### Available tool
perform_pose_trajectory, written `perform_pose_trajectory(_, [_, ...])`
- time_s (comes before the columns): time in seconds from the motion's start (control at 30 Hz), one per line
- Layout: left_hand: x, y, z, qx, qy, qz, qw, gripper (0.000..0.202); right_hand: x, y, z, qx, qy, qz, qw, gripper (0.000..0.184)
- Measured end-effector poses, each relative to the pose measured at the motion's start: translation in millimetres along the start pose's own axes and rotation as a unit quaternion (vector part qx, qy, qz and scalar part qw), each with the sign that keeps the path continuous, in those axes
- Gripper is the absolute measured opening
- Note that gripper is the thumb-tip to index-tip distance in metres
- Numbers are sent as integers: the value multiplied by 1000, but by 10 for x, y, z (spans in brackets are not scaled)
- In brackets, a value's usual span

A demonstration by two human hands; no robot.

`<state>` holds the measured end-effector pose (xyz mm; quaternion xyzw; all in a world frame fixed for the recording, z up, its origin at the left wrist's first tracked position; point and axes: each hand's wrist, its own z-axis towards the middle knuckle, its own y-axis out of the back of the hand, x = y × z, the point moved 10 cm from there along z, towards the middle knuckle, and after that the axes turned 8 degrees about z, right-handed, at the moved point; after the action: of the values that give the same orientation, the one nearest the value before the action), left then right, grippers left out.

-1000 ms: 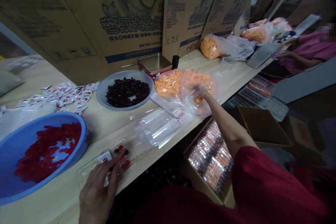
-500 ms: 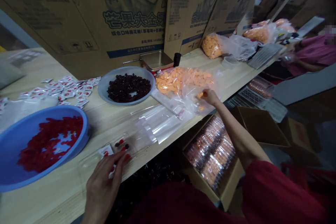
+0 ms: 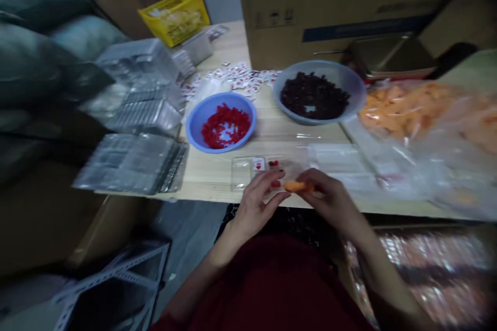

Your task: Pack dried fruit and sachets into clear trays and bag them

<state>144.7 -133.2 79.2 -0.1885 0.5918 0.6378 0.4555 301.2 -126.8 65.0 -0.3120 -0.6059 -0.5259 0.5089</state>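
Note:
In my right hand [image 3: 328, 197], the fingers pinch orange gummy candy [image 3: 294, 186] just above the near table edge. My left hand [image 3: 258, 201] is beside it, thumb and fingers apart, at the near side of a clear plastic tray [image 3: 241, 171]. The candy's tip reaches close to the left fingertips; whether they touch is blurred. In the tray lie a small white packet [image 3: 258, 164] with a red mark and a few red and dark pieces [image 3: 274, 163]. Part of the tray is hidden by my hands.
Behind the tray sit a blue basin [image 3: 190, 129] of red candy and a pale bowl [image 3: 359, 95] of dark candy. Bagged orange candy [image 3: 407, 108] lies right. Small packets [image 3: 244, 80] are scattered behind. Clear trays [image 3: 128, 160] are stacked left, near a yellow basket [image 3: 171, 33].
My view has swung left. My right hand has come from the orange candy bag to the tray, carrying orange candy. My left hand stays by the tray.

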Motion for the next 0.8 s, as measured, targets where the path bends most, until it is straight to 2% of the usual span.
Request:
perform_pose_trajectory(0.07, [241, 227, -140, -37, 51, 25, 998, 27, 54, -649, 350, 52, 36, 25, 998, 2])
perform_pose_trajectory(0.13, [590, 485, -276, -92, 124, 53, 987, 21, 25, -1049, 619, 72, 50, 18, 996, 4])
perform_pose_trajectory(0.2, [957, 659, -355, -136, 193, 64, 970, 21, -52, -1213, 794, 70, 52, -5, 996, 8])
perform_pose_trajectory(0.3, [1325, 650, -286, -138, 229, 62, 962, 24, -150, -1165, 893, 45, 48, -44, 997, 17])
perform_pose_trajectory(0.4, [1380, 503, -129, -95, 192, 141, 967, 20, -180, -1098, 891, 50, 40, -78, 995, 16])
perform_pose_trajectory(0.5, [1323, 497, -99, -95, 169, 266, 944, 19, -134, -1203, 885, 83, 49, -100, 990, 21])
perform_pose_trajectory(0.6, [1301, 658, -188, -134, 183, 299, 927, 26, -85, -1458, 891, 109, 67, -126, 984, 36])
perform_pose_trajectory(0.7, [1284, 865, -316, -171, 193, 267, 928, 27, -96, -1757, 873, 137, 82, -172, 972, 49])
perform_pose_trajectory(0.8, [1244, 956, -421, -165, 191, 242, 937, 24, -139, -1866, 836, 148, 97, -186, 967, 57])
